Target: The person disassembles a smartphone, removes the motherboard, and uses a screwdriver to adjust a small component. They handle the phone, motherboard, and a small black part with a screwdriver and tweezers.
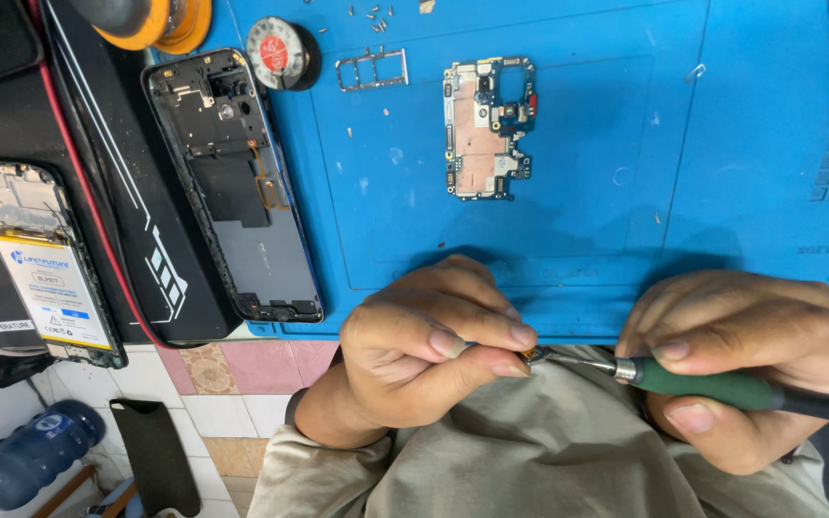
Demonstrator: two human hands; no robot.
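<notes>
While left hand [424, 350] pinches tiny part, green-handled screwdriver [722, 386] tip touches it.

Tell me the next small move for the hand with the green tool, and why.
Probably hold the green-handled tool steady and ease its metal tip a touch further in: the right hand has the tip meeting a tiny part pinched by the left hand at the blue mat's near edge. The part is too small to identify.
</notes>
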